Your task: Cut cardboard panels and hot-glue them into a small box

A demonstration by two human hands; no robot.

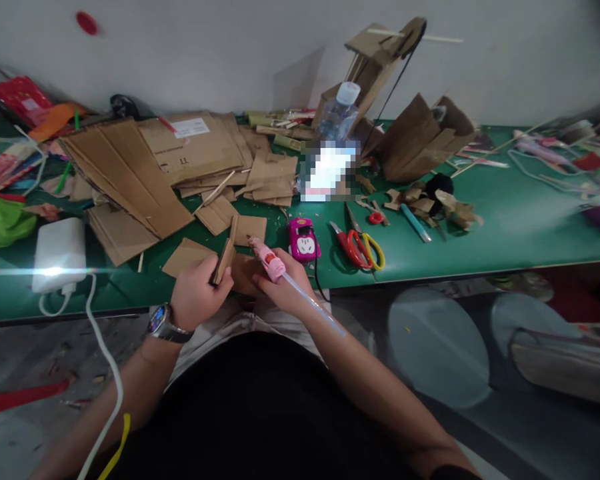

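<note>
My left hand [199, 293], with a watch at the wrist, is closed around a narrow folded cardboard strip [225, 259] held up on edge. My right hand [287, 283] grips a pink hot glue gun [269, 259], its nozzle pointing up and left near the strip. A clear glue stick [315, 307] sticks out of the gun's back, over my forearm. Beneath and around both hands lie small cardboard pieces [250, 231] at the front of the green table. A magenta power socket [305, 241] sits just right of the gun.
Right of the socket lie red-handled and yellow-handled scissors [357, 248] and a light-blue cutter [415, 223]. Large cardboard sheets [130, 177] pile up at left. A white charger [60, 253] trails a cable. Behind stand a plastic bottle [337, 119] and a cardboard structure [380, 67].
</note>
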